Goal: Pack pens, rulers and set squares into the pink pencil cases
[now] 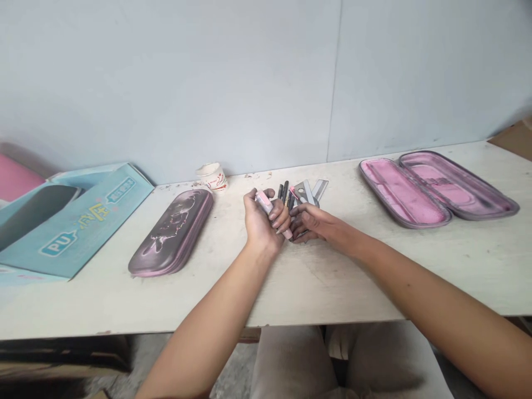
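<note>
A pink marker [264, 203] is gripped in the closed left hand [261, 223], while a bundle of dark pens and flat rulers [303, 193] is clasped by the curled right hand [310, 223] at the middle of the bench [316, 282], an open pink-lined pencil case [436, 188] being laid to the right.

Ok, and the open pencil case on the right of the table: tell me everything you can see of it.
The pencil case is an oblong, round-ended clamshell, opened out flat with its two shallow halves side by side. The inside has a pink, fabric-looking lining, smudged grey in places, and a grey-mauve rim runs around each half. It rests on the pale table, and only the table touches it.
</note>
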